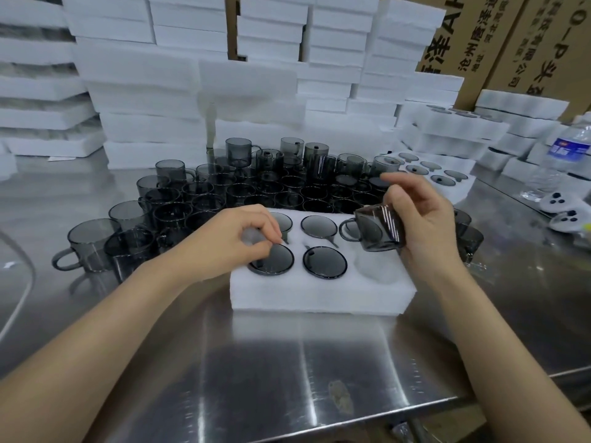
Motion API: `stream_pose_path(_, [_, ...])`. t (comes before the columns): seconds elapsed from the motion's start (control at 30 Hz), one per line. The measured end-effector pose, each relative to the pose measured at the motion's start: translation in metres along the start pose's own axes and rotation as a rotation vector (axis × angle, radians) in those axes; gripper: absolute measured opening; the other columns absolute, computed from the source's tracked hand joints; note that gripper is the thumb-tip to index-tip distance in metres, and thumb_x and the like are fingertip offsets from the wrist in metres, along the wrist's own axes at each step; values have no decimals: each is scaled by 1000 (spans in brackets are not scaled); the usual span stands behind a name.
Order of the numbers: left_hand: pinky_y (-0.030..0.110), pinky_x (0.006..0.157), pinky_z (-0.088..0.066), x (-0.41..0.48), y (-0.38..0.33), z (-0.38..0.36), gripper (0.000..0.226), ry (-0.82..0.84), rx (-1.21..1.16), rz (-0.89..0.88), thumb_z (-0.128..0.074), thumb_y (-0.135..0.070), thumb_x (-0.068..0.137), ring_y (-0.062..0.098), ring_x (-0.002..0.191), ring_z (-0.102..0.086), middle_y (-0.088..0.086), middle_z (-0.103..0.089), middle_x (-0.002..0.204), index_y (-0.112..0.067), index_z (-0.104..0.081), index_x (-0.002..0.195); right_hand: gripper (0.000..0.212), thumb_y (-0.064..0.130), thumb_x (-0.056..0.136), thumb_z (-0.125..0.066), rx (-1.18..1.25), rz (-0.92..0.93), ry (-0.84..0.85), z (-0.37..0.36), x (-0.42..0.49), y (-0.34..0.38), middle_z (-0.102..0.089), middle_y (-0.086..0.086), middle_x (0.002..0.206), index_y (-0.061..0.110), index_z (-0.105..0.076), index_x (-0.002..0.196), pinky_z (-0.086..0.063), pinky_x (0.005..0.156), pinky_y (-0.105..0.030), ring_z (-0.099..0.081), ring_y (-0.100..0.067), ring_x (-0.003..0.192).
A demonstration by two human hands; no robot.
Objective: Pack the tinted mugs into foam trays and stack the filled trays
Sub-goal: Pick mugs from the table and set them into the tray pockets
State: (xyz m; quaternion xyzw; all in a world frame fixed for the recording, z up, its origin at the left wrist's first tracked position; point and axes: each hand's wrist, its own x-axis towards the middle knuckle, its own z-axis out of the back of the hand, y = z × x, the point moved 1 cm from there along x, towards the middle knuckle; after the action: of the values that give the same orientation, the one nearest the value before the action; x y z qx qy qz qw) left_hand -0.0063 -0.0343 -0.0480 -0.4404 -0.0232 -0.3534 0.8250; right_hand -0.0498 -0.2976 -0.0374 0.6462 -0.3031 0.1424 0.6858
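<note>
Centre table, and a white foam tray (319, 292) is seen lying flat on the steel table (287, 362). Read as a clock face, the tray is part filled. The seven o'clock mug (271, 262), the six o'clock mug (324, 262) and the twelve o'clock mug (319, 227) are seated rim-up. The eleven o'clock mug (284, 222) is half covered by the left hand (236, 241). Only white foam is shown in the five o'clock pocket (380, 266).

Over the tray's one o'clock corner a tilted mug (380, 230) is gripped by the right hand (422, 215). Fingers and thumb are wrapped round its body, and its handle is pointed to nine o'clock. What lies in the pocket beneath it cannot be told.

The left hand's fingers are curled, with the tips set at the far rim of the seven o'clock mug. Whether anything is pinched there cannot be made out.

Beyond the tray, from nine round to twelve o'clock, loose mugs (240, 187) are crowded together. A second tray (431, 177) with mugs in it is seen at two o'clock. Foam stacks (192, 91) are piled along twelve o'clock, and cardboard boxes (511, 43) are at one. A water bottle (566, 155) is stood at three.
</note>
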Motion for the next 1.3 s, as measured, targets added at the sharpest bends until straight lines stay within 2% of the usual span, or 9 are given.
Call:
stream_pose_path(0.1, [8,84,-42,0,-1,0,20,-1,-7,3,-62,7,83,3,94,-62,-4,-66,99,-10,-72,83,9,26,82,-68,-153,175,-21,2,-9,4,-65,14,75,35,-72,80,-45,68,-17,-58,-4,70])
stream_pose_path(0.23, [8,84,-42,-1,-2,-1,21,-3,-6,9,-61,7,83,3,94,-62,-4,-66,99,-11,-71,81,26,18,85,-64,-471,395,44,2,-18,1,-54,-5,57,8,-64,60,-37,56,-23,-48,-18,54])
stream_pose_path(0.33, [9,85,-42,-1,-2,-1,21,-5,-10,7,-61,7,83,4,94,-62,-5,-66,99,-12,-71,81,38,16,85,-61,-591,469,23,5,-22,3,-44,-4,48,4,-55,49,-32,51,-24,-40,-21,46])
stream_pose_path(0.53, [10,87,-42,-1,0,0,21,0,-8,10,-62,6,83,3,95,-62,-7,-66,99,-14,-71,81,32,20,84,-61,-522,396,153,2,-21,6,-40,-1,48,20,-47,54,-29,48,-27,-36,-18,45])
stream_pose_path(0.77, [9,86,-41,-1,0,-1,21,-4,1,6,-62,6,83,3,95,-62,-7,-66,98,-13,-71,81,40,11,82,-63,-664,568,145,3,-21,7,-38,5,50,5,-49,45,-30,54,-19,-36,-14,47])
stream_pose_path(0.97, [8,85,-42,0,1,-1,21,-7,-5,3,-62,7,82,3,94,-62,-5,-67,99,-12,-71,81,40,11,82,-64,-758,634,86,5,-19,6,-34,8,52,6,-48,45,-27,59,-10,-29,-11,50])
stream_pose_path(1.07, [10,86,-42,0,2,-1,21,-4,-2,2,-62,6,83,4,95,-62,-6,-67,99,-13,-71,81,41,12,83,-65,-811,688,99,4,-21,5,-38,1,47,4,-51,45,-29,58,-17,-30,-12,49])
stream_pose_path(1.2, [9,85,-42,0,2,-1,20,-8,-4,-2,-62,7,83,4,94,-62,-5,-67,98,-11,-71,82,40,19,80,-61,-768,544,255,3,-29,1,-34,8,50,8,-44,45,-30,58,-18,-34,-12,49])
stream_pose_path(1.3, [9,85,-42,0,2,-2,20,-11,-6,-7,-62,7,82,4,94,-62,-4,-66,99,-11,-71,81,27,21,80,-59,-662,408,283,2,-35,3,-49,6,70,19,-47,56,-36,71,-15,-47,-10,72])
